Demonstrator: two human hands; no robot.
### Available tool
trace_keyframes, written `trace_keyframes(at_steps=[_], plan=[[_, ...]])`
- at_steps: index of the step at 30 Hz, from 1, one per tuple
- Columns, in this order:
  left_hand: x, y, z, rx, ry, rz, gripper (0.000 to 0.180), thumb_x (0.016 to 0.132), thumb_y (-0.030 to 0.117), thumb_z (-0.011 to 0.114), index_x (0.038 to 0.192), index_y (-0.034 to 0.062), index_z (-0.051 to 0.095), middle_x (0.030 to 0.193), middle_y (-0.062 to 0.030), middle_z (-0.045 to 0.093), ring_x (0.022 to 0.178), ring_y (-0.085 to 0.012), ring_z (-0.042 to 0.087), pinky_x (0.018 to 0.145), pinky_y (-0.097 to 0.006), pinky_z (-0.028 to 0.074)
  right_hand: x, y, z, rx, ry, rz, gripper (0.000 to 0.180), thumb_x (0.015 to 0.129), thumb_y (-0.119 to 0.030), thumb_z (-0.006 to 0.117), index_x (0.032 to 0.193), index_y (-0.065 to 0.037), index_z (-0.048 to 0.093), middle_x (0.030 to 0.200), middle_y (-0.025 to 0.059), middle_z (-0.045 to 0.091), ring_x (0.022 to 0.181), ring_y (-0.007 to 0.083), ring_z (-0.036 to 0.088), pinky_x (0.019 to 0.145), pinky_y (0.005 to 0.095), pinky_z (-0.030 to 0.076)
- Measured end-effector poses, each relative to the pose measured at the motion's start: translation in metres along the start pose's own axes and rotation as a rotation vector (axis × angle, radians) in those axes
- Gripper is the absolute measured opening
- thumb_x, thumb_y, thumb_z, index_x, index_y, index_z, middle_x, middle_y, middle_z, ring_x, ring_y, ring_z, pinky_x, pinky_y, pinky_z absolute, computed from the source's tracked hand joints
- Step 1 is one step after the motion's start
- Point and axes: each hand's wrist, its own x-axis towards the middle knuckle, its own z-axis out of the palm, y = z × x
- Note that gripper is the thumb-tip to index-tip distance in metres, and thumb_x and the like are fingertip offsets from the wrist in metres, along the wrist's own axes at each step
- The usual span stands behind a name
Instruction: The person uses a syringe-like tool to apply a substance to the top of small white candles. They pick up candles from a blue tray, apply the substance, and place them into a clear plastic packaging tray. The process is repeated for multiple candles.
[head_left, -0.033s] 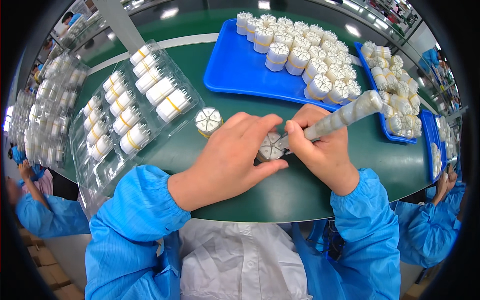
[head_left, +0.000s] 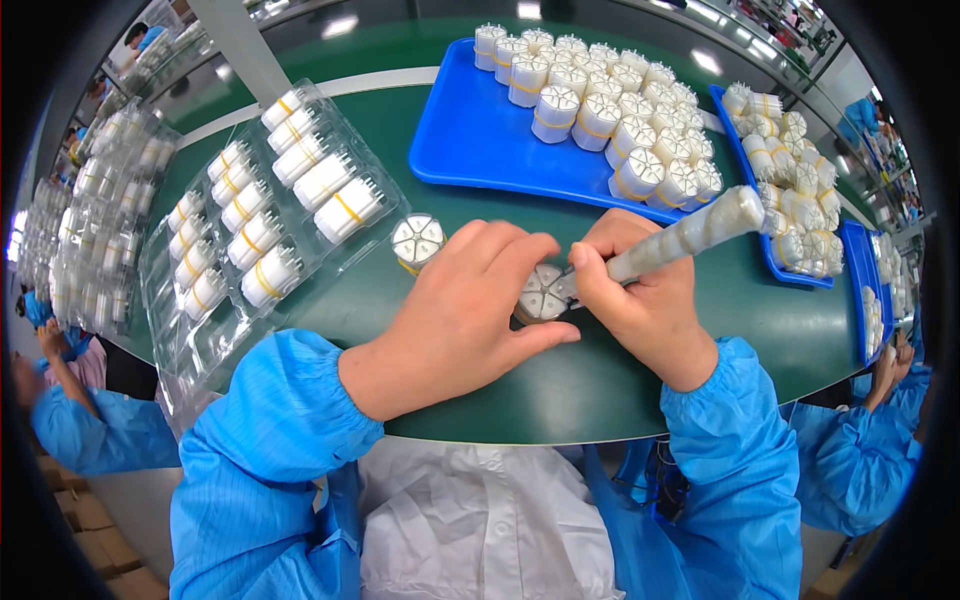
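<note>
Clear tray (head_left: 190, 330) lies left, bundle-filled tray (head_left: 470, 140) behind, probably table (head_left: 560, 400) beneath.

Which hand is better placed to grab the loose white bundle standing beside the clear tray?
Left, probably. The left hand lies right beside the loose bundle, while the right hand grips a wrapped tool.
</note>
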Motion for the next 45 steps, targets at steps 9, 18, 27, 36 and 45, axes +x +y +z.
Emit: trace_keyframes(at_steps=[9,18,27,36,45], plan=[[0.0,0.009,-0.003,-0.073,-0.072,-0.116,0.054,0.078,0.011,0.081,0.126,0.0035,0.056,0.109,-0.0129,0.065,0.096,-0.0305,0.063,0.083,-0.039,0.052,0.006,0.003,-0.008,-0.023,0.035,-0.075,0.011,0.088,-0.006,0.073,0.081,-0.001,0.066,0.071,0.005,0.064,0.06,0.0141,0.057,0.053,0.0316,0.042],[-0.003,0.011,0.003,-0.152,-0.051,-0.114,0.062,0.078,0.007,0.079,0.133,0.0019,0.05,0.115,-0.0138,0.065,0.105,-0.0303,0.064,0.088,-0.04,0.053,0.001,0.002,-0.006,-0.004,-0.051,0.049,0.014,0.09,-0.01,0.072,0.082,-0.001,0.066,0.071,0.0049,0.064,0.062,0.0144,0.06,0.055,0.031,0.045],[-0.005,0.009,0.008,-0.156,-0.031,-0.17,0.057,0.079,0.01,0.076,0.129,0.0018,0.048,0.104,-0.0159,0.059,0.098,-0.0356,0.06,0.083,-0.045,0.05,0.006,0.002,-0.011,0.051,0.018,0.054,0.012,0.09,-0.009,0.072,0.083,-0.002,0.066,0.07,0.0039,0.065,0.064,0.0107,0.059,0.056,0.0294,0.046],[-0.004,0.009,0.006,-0.151,-0.088,-0.138,0.064,0.079,0.007,0.077,0.135,-0.0003,0.048,0.121,-0.0158,0.06,0.109,-0.0299,0.063,0.088,-0.038,0.053,0.002,0.006,-0.007,0.022,-0.058,0.034,0.01,0.09,-0.009,0.072,0.087,-0.002,0.065,0.07,0.004,0.064,0.064,0.0118,0.06,0.057,0.0297,0.046],[-0.006,0.008,0.008,-0.161,-0.105,-0.202,0.065,0.078,0.006,0.077,0.136,-0.001,0.046,0.118,-0.0159,0.06,0.108,-0.0291,0.063,0.088,-0.037,0.053,0.007,0.001,-0.013,0.097,0.033,0.075,0.012,0.09,-0.007,0.07,0.08,-0.001,0.065,0.072,0.004,0.064,0.063,0.0108,0.058,0.057,0.0292,0.045]])
